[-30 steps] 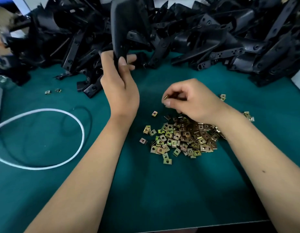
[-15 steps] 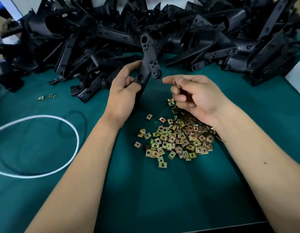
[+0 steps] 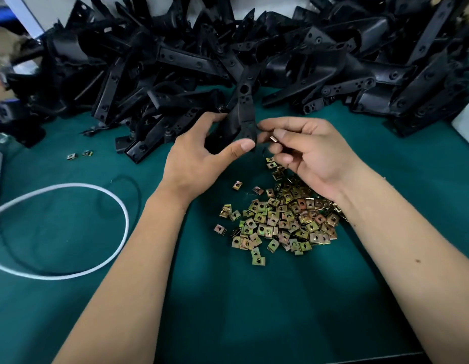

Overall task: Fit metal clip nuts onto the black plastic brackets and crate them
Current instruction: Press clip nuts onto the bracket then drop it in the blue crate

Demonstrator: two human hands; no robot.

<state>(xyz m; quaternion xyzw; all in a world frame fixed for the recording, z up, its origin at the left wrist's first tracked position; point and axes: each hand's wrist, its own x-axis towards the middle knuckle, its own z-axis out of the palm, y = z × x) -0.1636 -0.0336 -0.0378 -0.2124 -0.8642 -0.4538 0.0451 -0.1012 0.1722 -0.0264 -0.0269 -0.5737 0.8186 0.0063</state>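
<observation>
Green worktop point(image 3: 254, 306) fills the frame, with a big heap of black brackets point(image 3: 175, 64) banked along the top edge. Centre of the picture, and here's the action: one black bracket point(image 3: 242, 111) stands nearly upright in the left hand point(image 3: 199, 158), thumb pressed on its lower end and fingers wrapped behind it. A second ago that bracket was only just lifted out of the heap at upper centre; now it has come down and in toward the middle. The right hand point(image 3: 304, 151) has risen off the pile too, and it pinches a single clip nut point(image 3: 275, 139) between thumb and fingertips, just beside the bracket's lower edge, not yet on it as far as I can tell. So the pick-up looks done and the fitting is about to start. Below the right wrist, lower centre, lies the loose pile of clip nuts point(image 3: 278, 222). Two stray nuts point(image 3: 79, 155) sit at the left, and a white cable point(image 3: 96, 190) loops across the lower left. No crate in sight.
</observation>
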